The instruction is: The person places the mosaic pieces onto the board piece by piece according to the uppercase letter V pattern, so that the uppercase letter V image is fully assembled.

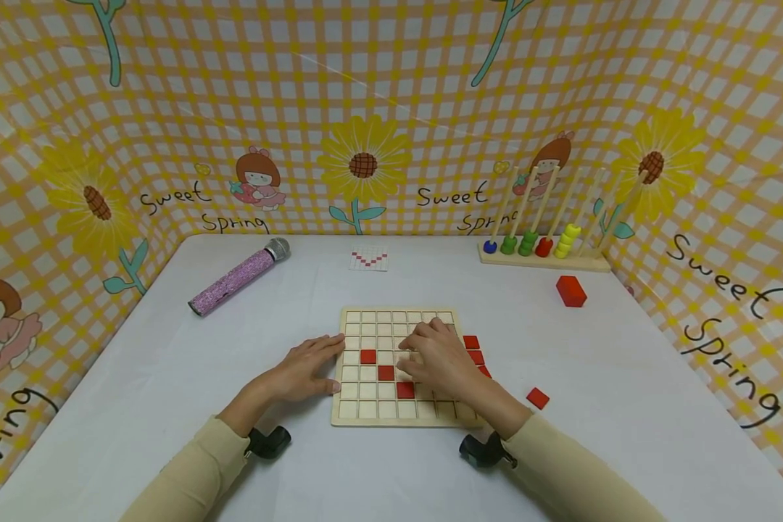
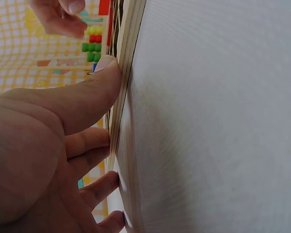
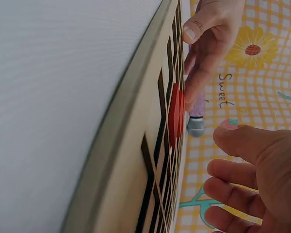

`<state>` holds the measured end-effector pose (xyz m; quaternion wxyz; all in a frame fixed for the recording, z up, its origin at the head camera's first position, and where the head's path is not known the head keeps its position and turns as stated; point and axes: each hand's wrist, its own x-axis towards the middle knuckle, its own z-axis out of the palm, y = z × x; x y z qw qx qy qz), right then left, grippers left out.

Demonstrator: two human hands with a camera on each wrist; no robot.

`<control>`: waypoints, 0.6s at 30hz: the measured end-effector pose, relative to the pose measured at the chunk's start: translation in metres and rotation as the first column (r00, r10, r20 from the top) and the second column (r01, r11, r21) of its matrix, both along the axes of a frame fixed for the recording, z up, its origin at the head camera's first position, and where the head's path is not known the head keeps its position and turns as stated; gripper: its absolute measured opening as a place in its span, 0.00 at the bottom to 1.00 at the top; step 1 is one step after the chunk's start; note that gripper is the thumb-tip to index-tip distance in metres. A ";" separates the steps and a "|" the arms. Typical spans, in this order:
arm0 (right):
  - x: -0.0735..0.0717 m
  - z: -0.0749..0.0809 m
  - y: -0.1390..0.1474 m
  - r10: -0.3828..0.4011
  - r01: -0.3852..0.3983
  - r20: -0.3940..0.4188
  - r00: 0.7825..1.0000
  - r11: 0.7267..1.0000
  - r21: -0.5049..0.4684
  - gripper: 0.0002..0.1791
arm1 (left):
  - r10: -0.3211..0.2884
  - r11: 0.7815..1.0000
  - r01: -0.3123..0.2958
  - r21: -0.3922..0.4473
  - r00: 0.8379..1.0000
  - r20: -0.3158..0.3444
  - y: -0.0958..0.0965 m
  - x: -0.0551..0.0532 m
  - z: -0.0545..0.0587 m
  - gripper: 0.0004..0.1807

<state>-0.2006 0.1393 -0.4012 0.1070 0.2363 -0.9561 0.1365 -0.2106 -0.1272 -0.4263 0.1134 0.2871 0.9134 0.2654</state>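
A square wooden grid board [image 1: 359,421] lies on the table, with red square tiles [image 1: 386,373] in three of its cells, stepping down to the right. My left hand [image 1: 308,370] steadies the board's left edge, its thumb and fingertips touching the rim, as the left wrist view also shows. Over the right half of the grid hovers my right hand [image 1: 440,359], fingers slightly bent and nothing between them. In the right wrist view its thumb [image 3: 237,138] stands apart from the fingers. Several cells are hidden under this hand.
More red tiles [image 1: 471,341] lie along the board's right side, and a single tile [image 1: 538,397] sits farther right. Behind are a small pattern card [image 1: 368,258], a glittery pink microphone [image 1: 235,281], a red block [image 1: 570,291] and a bead-and-peg counting stand [image 1: 544,259].
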 end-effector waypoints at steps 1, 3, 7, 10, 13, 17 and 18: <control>0.002 0.000 0.003 0.000 0.000 -0.008 1.000 1.000 -0.001 0.12 | 0.001 1.000 -0.001 0.001 1.000 0.001 0.000 0.000 0.000 0.40; 0.005 0.001 0.008 0.003 -0.004 -0.030 1.000 1.000 -0.011 0.12 | 0.004 1.000 -0.004 0.003 1.000 0.005 0.000 0.000 0.000 0.40; 0.010 0.001 0.019 0.001 -0.002 -0.074 0.997 1.000 -0.016 0.12 | 0.006 1.000 -0.006 0.000 1.000 0.005 0.000 -0.001 -0.001 0.40; 0.014 0.002 0.028 -0.014 0.013 -0.080 0.997 1.000 -0.011 0.13 | 0.006 1.000 -0.006 -0.002 1.000 0.003 0.000 -0.001 -0.002 0.40; 0.018 0.004 0.037 -0.031 0.030 -0.061 0.998 0.999 -0.020 0.15 | 0.009 1.000 -0.009 -0.004 1.000 0.009 0.000 -0.001 -0.001 0.40; 0.022 0.005 0.050 -0.044 0.041 -0.065 0.997 0.999 -0.036 0.17 | 0.016 1.000 -0.016 -0.008 1.000 0.018 0.001 0.000 0.000 0.41; 0.023 0.005 0.053 -0.046 0.043 -0.071 0.996 0.998 -0.042 0.16 | 0.017 1.000 -0.017 -0.008 1.000 0.021 0.001 0.000 0.001 0.41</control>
